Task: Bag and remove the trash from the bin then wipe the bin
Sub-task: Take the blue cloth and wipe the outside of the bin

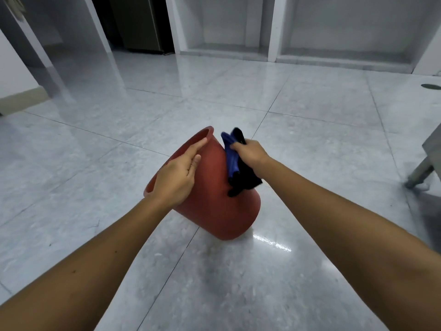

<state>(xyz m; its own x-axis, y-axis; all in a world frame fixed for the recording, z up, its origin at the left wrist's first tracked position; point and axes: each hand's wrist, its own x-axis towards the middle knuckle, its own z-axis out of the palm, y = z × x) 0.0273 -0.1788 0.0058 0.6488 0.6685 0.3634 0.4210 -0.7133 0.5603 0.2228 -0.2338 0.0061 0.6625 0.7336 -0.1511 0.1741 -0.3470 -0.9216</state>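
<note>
Aslant, red bin (pixel 214 211) — right hand (pixel 250 155) grips cloth (pixel 241 180)

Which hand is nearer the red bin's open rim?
Left. The left hand holds the rim of the tilted bin itself. The right hand grips a blue-and-black cloth against the bin's outer wall, off the rim.

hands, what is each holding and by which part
Left hand holds the tilted red bin by its rim; right hand clutches a bunched blue and black cloth around its middle, against the bin's side.
</note>
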